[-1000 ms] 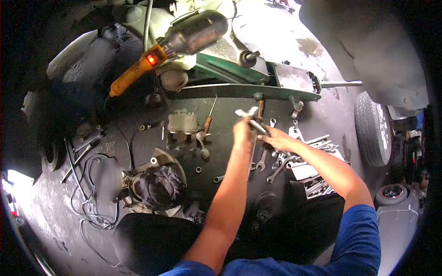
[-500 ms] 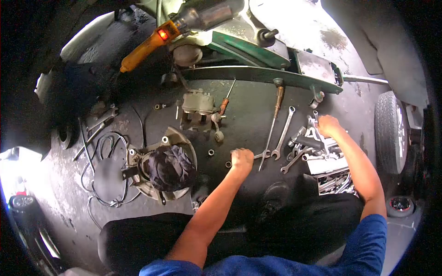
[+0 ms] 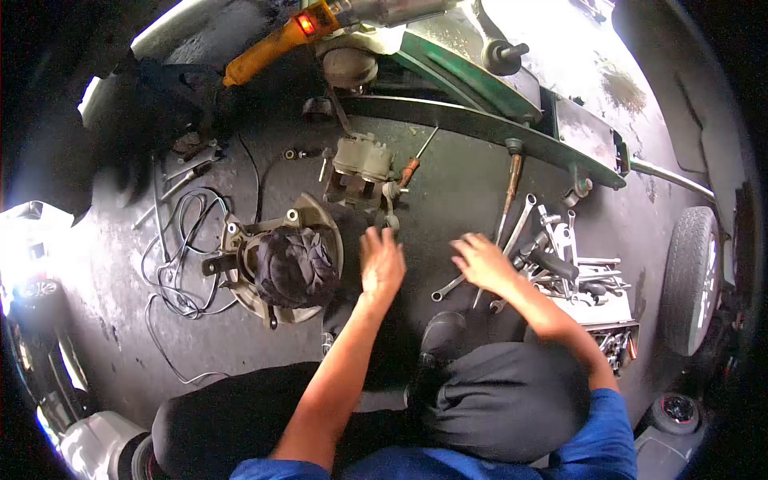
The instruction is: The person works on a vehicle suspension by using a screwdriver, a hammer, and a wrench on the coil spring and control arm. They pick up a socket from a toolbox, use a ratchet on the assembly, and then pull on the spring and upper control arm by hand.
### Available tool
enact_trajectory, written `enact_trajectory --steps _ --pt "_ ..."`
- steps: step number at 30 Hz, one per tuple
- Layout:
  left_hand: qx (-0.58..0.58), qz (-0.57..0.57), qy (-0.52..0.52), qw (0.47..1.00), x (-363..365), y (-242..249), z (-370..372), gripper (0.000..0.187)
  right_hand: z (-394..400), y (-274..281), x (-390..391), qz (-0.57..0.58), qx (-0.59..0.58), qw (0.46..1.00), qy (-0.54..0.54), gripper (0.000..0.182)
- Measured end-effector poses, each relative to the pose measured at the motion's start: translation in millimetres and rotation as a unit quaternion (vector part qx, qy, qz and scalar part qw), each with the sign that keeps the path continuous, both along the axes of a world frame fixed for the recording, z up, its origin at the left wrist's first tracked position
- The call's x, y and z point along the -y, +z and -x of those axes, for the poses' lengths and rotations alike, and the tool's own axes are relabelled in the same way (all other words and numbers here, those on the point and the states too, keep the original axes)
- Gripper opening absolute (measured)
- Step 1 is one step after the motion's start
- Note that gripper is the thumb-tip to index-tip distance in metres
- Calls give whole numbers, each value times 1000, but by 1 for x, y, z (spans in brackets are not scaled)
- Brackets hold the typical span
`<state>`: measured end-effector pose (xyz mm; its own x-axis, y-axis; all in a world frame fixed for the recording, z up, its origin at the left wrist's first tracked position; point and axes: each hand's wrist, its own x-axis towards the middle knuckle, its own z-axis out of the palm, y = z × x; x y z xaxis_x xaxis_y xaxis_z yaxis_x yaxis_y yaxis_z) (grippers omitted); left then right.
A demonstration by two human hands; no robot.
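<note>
My left hand (image 3: 382,264) is raised over the floor, fingers stretched upward and nothing seen in it. It is between a hub with a metal backing plate (image 3: 326,220), which has a dark crumpled cloth (image 3: 296,270) on it, and a brake caliper (image 3: 362,158). My right hand (image 3: 483,262) has its fingers apart, with no object visible in it. Beneath it, a wrench (image 3: 446,290) lies partly hidden. A combination wrench (image 3: 524,222) and a long wooden-handled tool (image 3: 514,172) lie just beyond. An orange-handled screwdriver (image 3: 410,170) is beside the caliper.
Several wrenches and sockets fill a tool case (image 3: 600,310) on the right, near a tire (image 3: 690,280). A green floor jack (image 3: 480,112) spans the back, below an orange work lamp (image 3: 272,50). A black cable (image 3: 186,272) coils at left.
My right hand has left the tool case and moved left. My left hand has lifted from beside the wrench and moved left, its fingers opening. The view has shifted somewhat.
</note>
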<state>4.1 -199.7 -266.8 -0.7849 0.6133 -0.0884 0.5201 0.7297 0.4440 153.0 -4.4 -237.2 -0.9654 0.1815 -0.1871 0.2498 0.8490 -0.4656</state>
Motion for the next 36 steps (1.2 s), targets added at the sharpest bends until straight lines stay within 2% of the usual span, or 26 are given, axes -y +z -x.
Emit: enact_trajectory --steps 1,3,5,7,8,11,13,14,17,20,23,27,28,29,30,32,36 --pt "-8 16 8 1000 10 0 6 44 10 -12 17 15 -64 998 -6 37" --pt "0 7 18 1000 25 -22 12 45 47 -13 45 52 -90 994 -40 39" --pt "47 -16 59 997 32 -24 10 40 85 -23 61 136 -77 983 -101 43" --pt "65 -41 89 993 33 -28 10 36 114 -39 67 119 -63 983 -123 49" --pt "134 -96 124 979 33 -27 10 34 123 -46 65 108 -56 984 -133 52" --pt "320 -235 221 891 28 -15 9 29 129 -71 59 121 -103 980 -119 49" --pt "416 -300 290 808 26 2 -1 29 127 -72 50 176 -82 973 -126 50" --pt "483 -363 272 748 32 -15 0 29 123 -73 45 202 -70 969 -127 51" --pt "560 -430 261 658 33 -25 1 29 100 -80 38 317 -67 925 -196 63" --pt "587 -445 249 629 29 -28 2 29 71 -88 28 374 -63 893 -244 69" --pt "589 -436 215 646 24 -33 5 31 54 -73 23 389 -57 867 -306 70" --pt "507 -363 181 760 11 -4 27 32 41 -85 6 458 -43 799 -386 65" --pt "469 -345 166 796 8 7 37 31 37 -76 2 484 -41 793 -368 56" --pt "430 -325 151 828 5 18 48 31 37 -68 1 424 -81 834 -344 45" --pt "441 -343 174 811 1 34 58 29 37 -61 1 455 -59 813 -359 36" --pt "417 -363 170 816 1 56 79 28 36 -62 1 507 -47 779 -367 26" --pt "393 -396 181 810 16 81 112 29 37 -50 9 511 -41 767 -387 25"
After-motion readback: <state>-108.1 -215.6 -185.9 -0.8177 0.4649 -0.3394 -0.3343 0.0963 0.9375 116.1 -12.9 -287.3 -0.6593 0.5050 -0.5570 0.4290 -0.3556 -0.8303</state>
